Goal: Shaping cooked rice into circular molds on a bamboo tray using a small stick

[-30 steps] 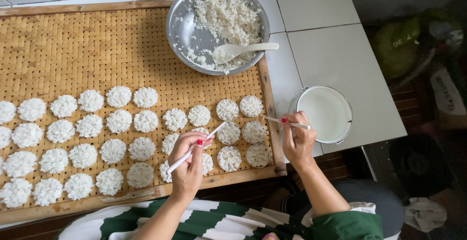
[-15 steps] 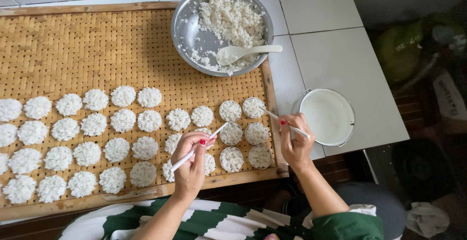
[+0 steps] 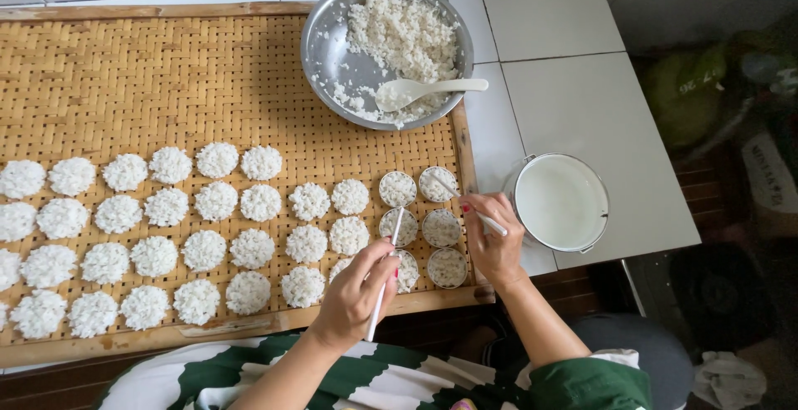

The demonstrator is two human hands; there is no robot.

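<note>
Hands low in the frame, both of you at work over the woven bamboo drying tray (image 3: 125, 69) that fills the left and centre. Your left hand (image 3: 357, 289), bottom centre, is closed around a thin white stick (image 3: 386, 273), fingers wrapped on its lower half, with the upper end slanting up to one of the small round metal ring moulds (image 3: 397, 225) packed with white rice. Your right hand (image 3: 492, 244), just right of it at the tray's wooden edge, pinches a second thin white stick (image 3: 465, 202) whose tip reaches up-left onto another filled ring (image 3: 437, 184).

Six of these rings sit in two columns at the tray's lower right corner, touching or nearly touching. Left of them, rows of round white rice cakes (image 3: 216, 202) without rings run across the middle and lower left of the frame.

Upper centre, a round steel bowl (image 3: 328, 36) overlaps the tray's top right corner; it holds loose white rice and a white plastic spoon (image 3: 424, 90) lying with its handle pointing right. Right of your right hand, on the white tiled counter (image 3: 573, 19), stands a small round metal pot of white liquid (image 3: 560, 202).
</note>
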